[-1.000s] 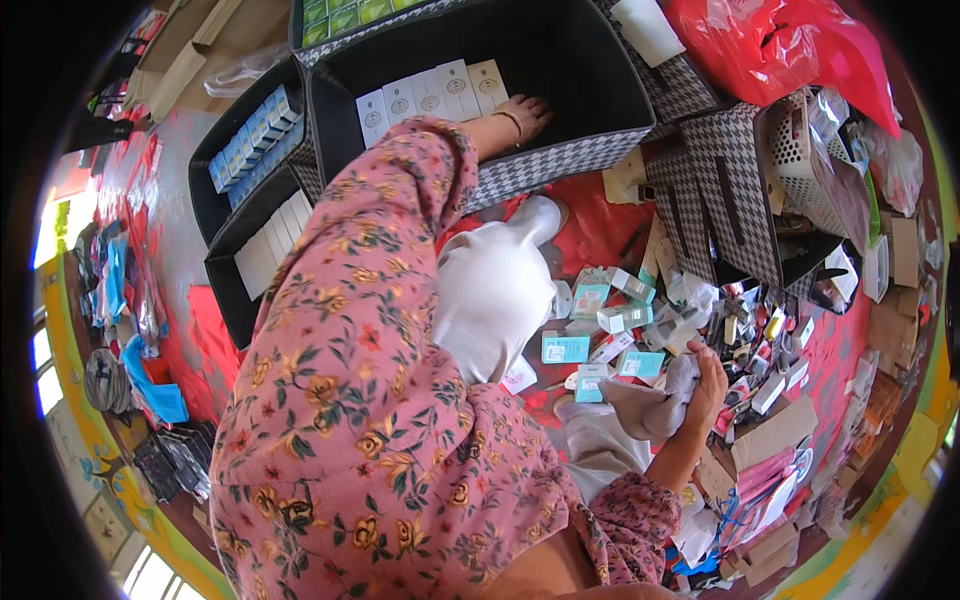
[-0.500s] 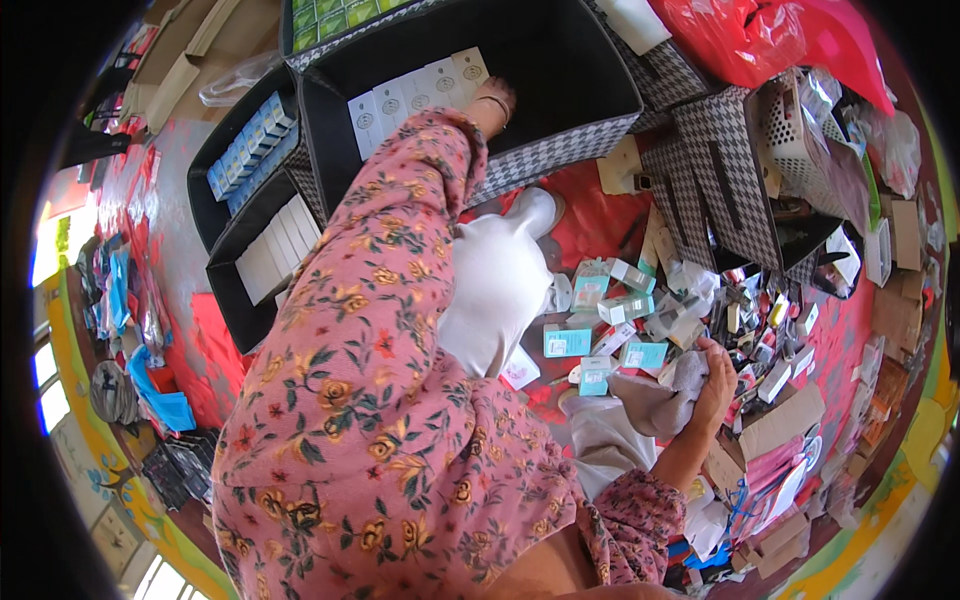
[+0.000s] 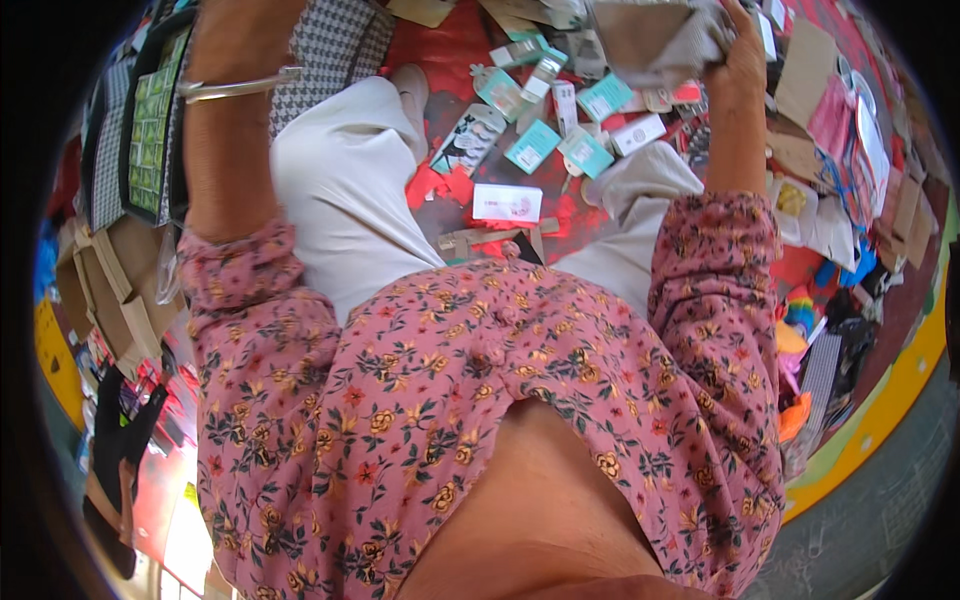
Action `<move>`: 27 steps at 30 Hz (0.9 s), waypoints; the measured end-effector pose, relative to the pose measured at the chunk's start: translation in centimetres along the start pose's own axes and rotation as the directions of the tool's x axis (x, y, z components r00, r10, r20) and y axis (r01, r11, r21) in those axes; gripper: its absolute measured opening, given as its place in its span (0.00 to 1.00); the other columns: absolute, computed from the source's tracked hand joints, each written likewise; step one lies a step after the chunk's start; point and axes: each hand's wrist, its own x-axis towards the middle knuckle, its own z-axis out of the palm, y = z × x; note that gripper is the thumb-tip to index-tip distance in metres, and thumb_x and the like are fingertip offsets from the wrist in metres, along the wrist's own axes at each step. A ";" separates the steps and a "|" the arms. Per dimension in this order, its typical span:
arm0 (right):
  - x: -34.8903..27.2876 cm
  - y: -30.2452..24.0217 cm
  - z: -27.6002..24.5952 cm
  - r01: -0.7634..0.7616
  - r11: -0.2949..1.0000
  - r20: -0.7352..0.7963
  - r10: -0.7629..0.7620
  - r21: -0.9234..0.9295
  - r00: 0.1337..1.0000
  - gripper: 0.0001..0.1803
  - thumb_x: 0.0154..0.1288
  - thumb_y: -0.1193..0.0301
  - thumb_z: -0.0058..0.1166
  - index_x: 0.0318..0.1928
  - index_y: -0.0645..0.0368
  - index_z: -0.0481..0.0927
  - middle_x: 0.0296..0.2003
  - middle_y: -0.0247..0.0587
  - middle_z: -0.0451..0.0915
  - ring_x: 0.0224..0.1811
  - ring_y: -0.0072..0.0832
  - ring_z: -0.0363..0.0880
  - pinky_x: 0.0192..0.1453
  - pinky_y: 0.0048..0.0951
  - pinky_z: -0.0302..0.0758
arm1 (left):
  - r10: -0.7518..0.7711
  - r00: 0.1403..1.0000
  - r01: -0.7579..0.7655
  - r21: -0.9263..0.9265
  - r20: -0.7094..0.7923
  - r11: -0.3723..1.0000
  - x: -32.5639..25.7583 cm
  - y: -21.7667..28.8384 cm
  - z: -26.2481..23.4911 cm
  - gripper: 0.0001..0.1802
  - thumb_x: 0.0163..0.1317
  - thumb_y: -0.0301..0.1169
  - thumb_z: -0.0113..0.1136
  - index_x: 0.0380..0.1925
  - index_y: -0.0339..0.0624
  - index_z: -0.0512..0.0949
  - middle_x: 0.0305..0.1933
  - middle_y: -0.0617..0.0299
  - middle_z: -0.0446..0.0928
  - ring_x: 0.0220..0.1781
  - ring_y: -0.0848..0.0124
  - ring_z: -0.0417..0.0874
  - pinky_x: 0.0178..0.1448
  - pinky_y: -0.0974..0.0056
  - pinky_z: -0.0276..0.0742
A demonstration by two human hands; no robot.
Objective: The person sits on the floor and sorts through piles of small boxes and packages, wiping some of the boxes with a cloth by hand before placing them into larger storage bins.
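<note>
My left forearm (image 3: 235, 150), with a metal bangle (image 3: 240, 88) near the wrist, reaches up past the top edge, so the hand itself is out of view. My right hand (image 3: 742, 58) is at the top right, fingers closed on a grey-brown piece of cloth (image 3: 650, 35) held over the floor. Below it, small teal and white packets (image 3: 535, 145) lie scattered on a red mat (image 3: 440, 185), and a white flat box (image 3: 507, 202) lies between my knees. My white trouser legs (image 3: 345, 200) and pink flowered shirt (image 3: 480, 400) fill the middle.
A houndstooth-patterned bin (image 3: 340, 40) stands at the top, beside a black bin with green packets (image 3: 150, 120) at the left. Flattened cardboard (image 3: 110, 280) lies at the left. Cardboard pieces and bags (image 3: 810, 90) crowd the right. A yellow floor edge (image 3: 880, 420) curves along the lower right.
The view has tipped down toward my body. My left arm has come back from the black bin of white boxes. My right hand has risen from beside my knee, with cloth in it.
</note>
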 end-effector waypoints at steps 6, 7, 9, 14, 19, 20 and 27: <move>1.6 0.8 -1.3 0.107 0.989 -0.006 -0.108 -0.106 0.994 0.07 0.44 0.79 0.53 0.28 0.57 0.75 0.24 0.34 0.74 0.23 0.24 0.72 0.28 0.25 0.74 | -0.218 0.868 0.284 -0.084 0.446 0.955 -0.6 -7.9 8.9 0.26 0.54 0.26 0.52 0.54 0.33 0.61 0.50 0.51 0.69 0.51 0.66 0.71 0.53 0.65 0.67; 2.0 0.7 -2.3 0.153 0.976 -0.009 -0.156 -0.154 0.988 0.06 0.44 0.80 0.52 0.27 0.57 0.75 0.23 0.33 0.73 0.22 0.24 0.72 0.27 0.25 0.73 | -0.251 0.829 0.261 0.052 0.500 0.964 -1.0 -11.1 9.0 0.26 0.54 0.26 0.51 0.54 0.33 0.61 0.49 0.50 0.70 0.50 0.67 0.72 0.52 0.66 0.68; 2.6 0.9 -3.9 0.167 0.956 -0.016 -0.176 -0.240 0.984 0.06 0.44 0.80 0.50 0.25 0.57 0.74 0.22 0.33 0.71 0.21 0.23 0.71 0.24 0.25 0.71 | -0.235 0.818 0.106 0.263 0.525 0.959 -1.5 -14.1 9.0 0.25 0.54 0.31 0.49 0.53 0.33 0.62 0.47 0.46 0.72 0.49 0.61 0.74 0.53 0.64 0.68; 4.6 3.8 -7.4 -0.081 0.945 0.017 0.091 -0.316 0.996 0.14 0.49 0.76 0.49 0.39 0.64 0.75 0.32 0.41 0.78 0.31 0.28 0.75 0.33 0.30 0.75 | -0.171 0.848 -0.008 0.335 0.502 0.942 1.3 -8.9 9.4 0.24 0.52 0.35 0.49 0.48 0.32 0.67 0.45 0.42 0.72 0.49 0.53 0.73 0.54 0.60 0.68; 2.0 13.4 -4.6 -0.156 0.606 0.041 0.298 -0.780 0.954 0.11 0.52 0.66 0.47 0.29 0.58 0.80 0.30 0.40 0.79 0.26 0.31 0.73 0.31 0.36 0.74 | -0.199 0.904 0.074 0.319 0.379 0.945 1.9 -9.0 8.8 0.20 0.51 0.32 0.49 0.43 0.31 0.70 0.40 0.45 0.74 0.43 0.56 0.76 0.48 0.62 0.71; 0.5 14.7 -4.0 -0.127 0.403 0.073 0.447 -0.907 0.892 0.14 0.52 0.60 0.51 0.30 0.56 0.81 0.30 0.41 0.79 0.26 0.32 0.74 0.32 0.35 0.73 | -0.239 0.894 0.128 0.295 0.378 0.947 1.7 -8.5 8.5 0.18 0.51 0.31 0.50 0.41 0.31 0.71 0.37 0.45 0.75 0.40 0.56 0.77 0.45 0.62 0.72; -4.2 24.4 -2.6 -0.241 0.380 -0.038 0.469 -0.893 0.882 0.35 0.41 0.44 0.60 0.27 0.72 0.78 0.26 0.53 0.79 0.29 0.41 0.79 0.34 0.35 0.73 | -0.265 0.885 0.107 0.386 0.383 0.916 1.6 -5.1 9.3 0.17 0.52 0.30 0.50 0.40 0.30 0.71 0.32 0.45 0.76 0.36 0.56 0.78 0.42 0.61 0.73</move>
